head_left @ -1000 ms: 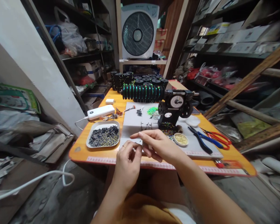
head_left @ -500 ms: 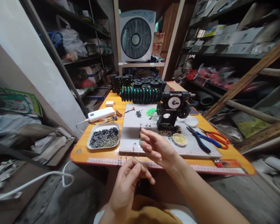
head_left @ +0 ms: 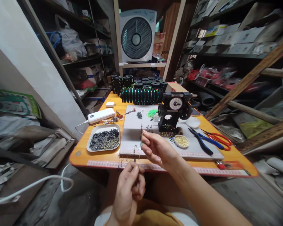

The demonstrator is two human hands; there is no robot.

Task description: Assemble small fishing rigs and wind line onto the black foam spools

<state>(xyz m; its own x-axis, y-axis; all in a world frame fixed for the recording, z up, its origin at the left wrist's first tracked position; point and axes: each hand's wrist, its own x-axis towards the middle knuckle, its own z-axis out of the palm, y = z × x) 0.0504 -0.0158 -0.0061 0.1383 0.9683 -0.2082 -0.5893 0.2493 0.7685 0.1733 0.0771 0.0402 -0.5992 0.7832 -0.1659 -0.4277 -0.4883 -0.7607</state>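
Table beyond; left hand has curled tighter.

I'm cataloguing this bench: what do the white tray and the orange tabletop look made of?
White tray: probably smooth, slightly shiny plastic, judging by its thin, rounded edges; glazed ceramic can't be ruled out.
Orange tabletop: perhaps varnished wood or laminate, since its surface looks smooth and glossy.

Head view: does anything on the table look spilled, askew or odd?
Yes, perhaps: tiny multicoloured bits lie loose on the flat grey board at the foot of the black geared machine, whereas the square white tray and small round white bowl hold theirs contained.
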